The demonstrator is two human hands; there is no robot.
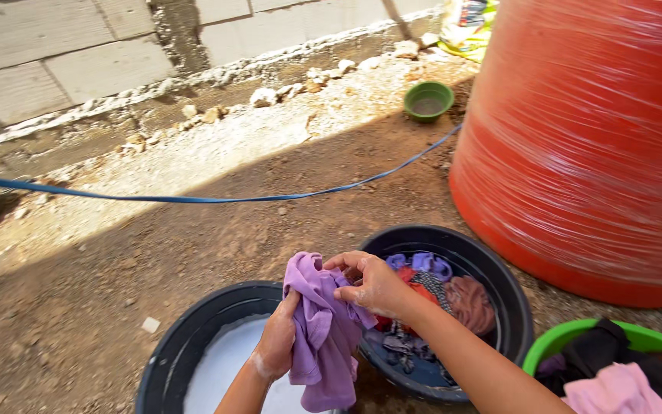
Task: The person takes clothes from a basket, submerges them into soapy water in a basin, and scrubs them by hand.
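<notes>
Scrubbing purple cloth (323, 330), left hand (276, 343) and right hand (373, 285) both clamped on it, probably soapy; next calls for rinsing.

I am outside on brown dirt ground (116, 261) with little stones in it. Bright sun falls on the far part, and the part near me is in shade. A grey block wall (78, 46) stands ahead, with broken bits of rubble (270, 92) along its bottom. A thin blue hose (193, 198) runs across the dirt. A small green bowl (428, 100) sits near a huge orange water tank (591, 138).
</notes>
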